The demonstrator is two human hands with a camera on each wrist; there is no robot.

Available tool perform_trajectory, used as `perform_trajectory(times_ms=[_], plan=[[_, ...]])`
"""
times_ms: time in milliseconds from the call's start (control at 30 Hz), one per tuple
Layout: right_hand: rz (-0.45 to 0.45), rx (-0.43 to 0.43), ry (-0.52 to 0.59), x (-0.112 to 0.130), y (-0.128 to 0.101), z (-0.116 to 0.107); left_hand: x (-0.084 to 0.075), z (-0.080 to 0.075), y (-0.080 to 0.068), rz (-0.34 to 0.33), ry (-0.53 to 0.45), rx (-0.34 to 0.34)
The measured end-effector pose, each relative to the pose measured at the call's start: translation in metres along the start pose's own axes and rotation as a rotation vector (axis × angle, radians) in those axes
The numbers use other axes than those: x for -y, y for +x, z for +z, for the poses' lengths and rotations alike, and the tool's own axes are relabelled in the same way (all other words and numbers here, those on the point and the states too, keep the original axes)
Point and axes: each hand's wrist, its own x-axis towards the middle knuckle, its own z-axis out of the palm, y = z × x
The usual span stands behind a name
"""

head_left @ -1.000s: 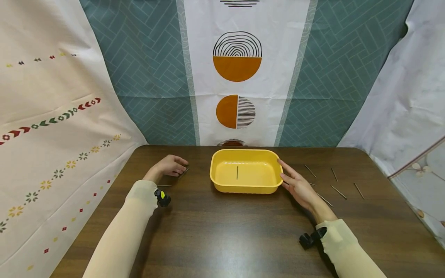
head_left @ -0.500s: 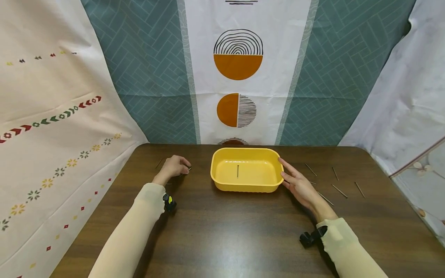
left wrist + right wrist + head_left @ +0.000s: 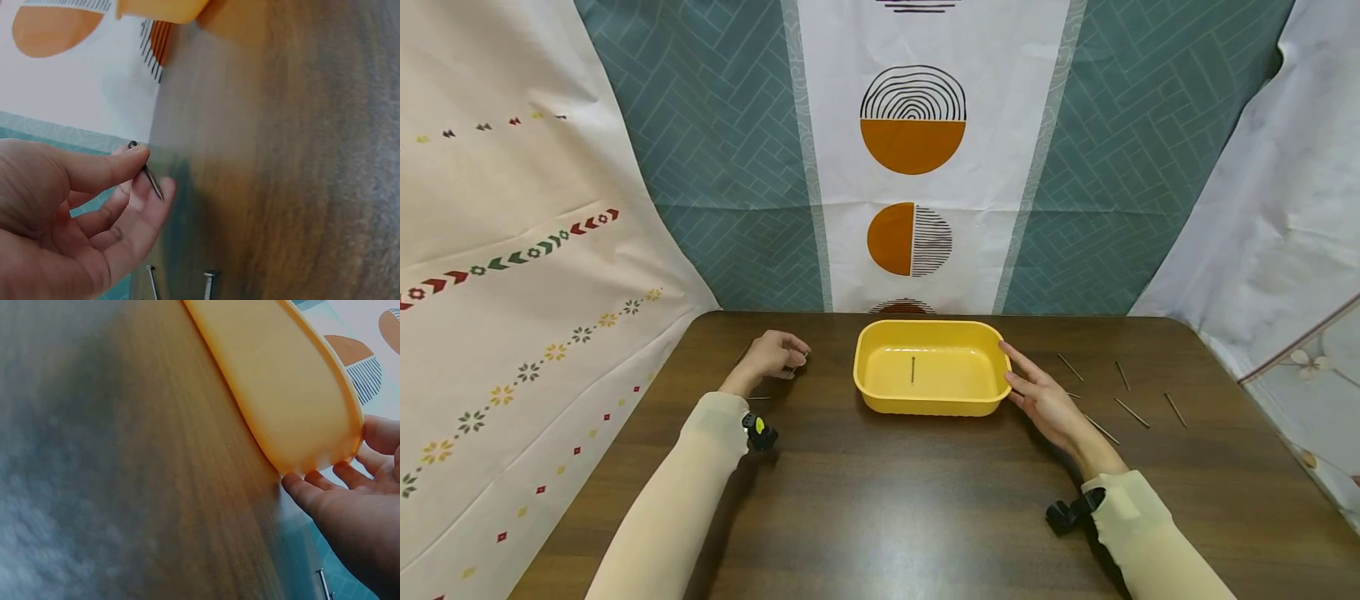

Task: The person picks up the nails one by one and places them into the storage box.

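Note:
My left hand [image 3: 777,353] hovers left of a yellow plastic tub [image 3: 931,405] and pinches a thin metal nail [image 3: 150,180] between thumb and fingers. In the left wrist view that left hand [image 3: 139,170] holds the nail just above the dark wooden table [image 3: 880,500]. One nail [image 3: 913,369] lies inside the tub. My right hand [image 3: 1036,388] rests open with straight fingers against the tub's right end. The right wrist view shows those fingertips [image 3: 300,486] touching the tub [image 3: 281,381].
Several loose nails [image 3: 1131,412] lie on the table right of the tub, one nail [image 3: 1101,430] close to my right wrist. Two more nails [image 3: 208,284] lie below my left hand. Patterned cloth [image 3: 913,167] hangs behind the table's far edge.
My left hand has picked a nail up off the table and shifted slightly away from me. The right hand and the tub have stayed put.

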Motion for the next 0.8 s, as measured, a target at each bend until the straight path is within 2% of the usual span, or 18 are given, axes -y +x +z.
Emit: perform_trajectory(times_ms=[233, 500, 800], plan=[[0.007, 0.001, -0.008, 0.0, -0.001, 0.0, 0.0, -0.003, 0.002, -0.016, -0.089, 0.0], [0.009, -0.004, -0.008, -0.001, 0.0, 0.0, -0.004, 0.0, 0.005, -0.014, -0.191, 0.009], [0.002, -0.001, -0.01, -0.001, 0.0, -0.001, -0.012, 0.002, 0.005, 0.01, -0.221, -0.004]])
